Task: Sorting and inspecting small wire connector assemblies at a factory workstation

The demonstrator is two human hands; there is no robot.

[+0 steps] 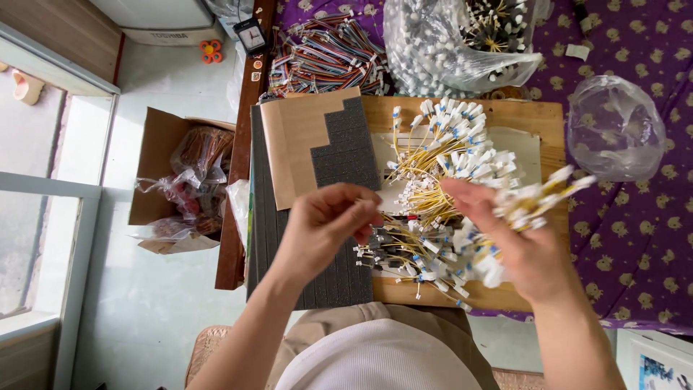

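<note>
At the far left of the frame a cardboard box (162,155) sits on the floor, its flaps open so the plastic-wrapped bundles inside are within reach. Next to it, at centre left, dark foam (346,144) covers part of a wooden board (534,115), with a sheet of brown paper (299,148) lying over the foam.

The left hand (325,224) hovers over the foam's lower edge, thumb and fingertips pinched together; it seems to grip something small, perhaps a single wire end, but the view is too blurred to be sure. Just right of it, in mid-frame, a heap of yellow wires (440,155) with white connectors spreads over the board, loose so that single pieces can be drawn out.

The right hand (520,245) is at centre right, fingers closed around a bunch (538,198) of the same wires, held with the connectors fanning up and right, ends kept together.

Along the top edge lie coloured cables (325,58) and a clear bag (455,43) of white parts; at upper right an empty-looking bag (613,130) rests on purple cloth (650,238).
</note>
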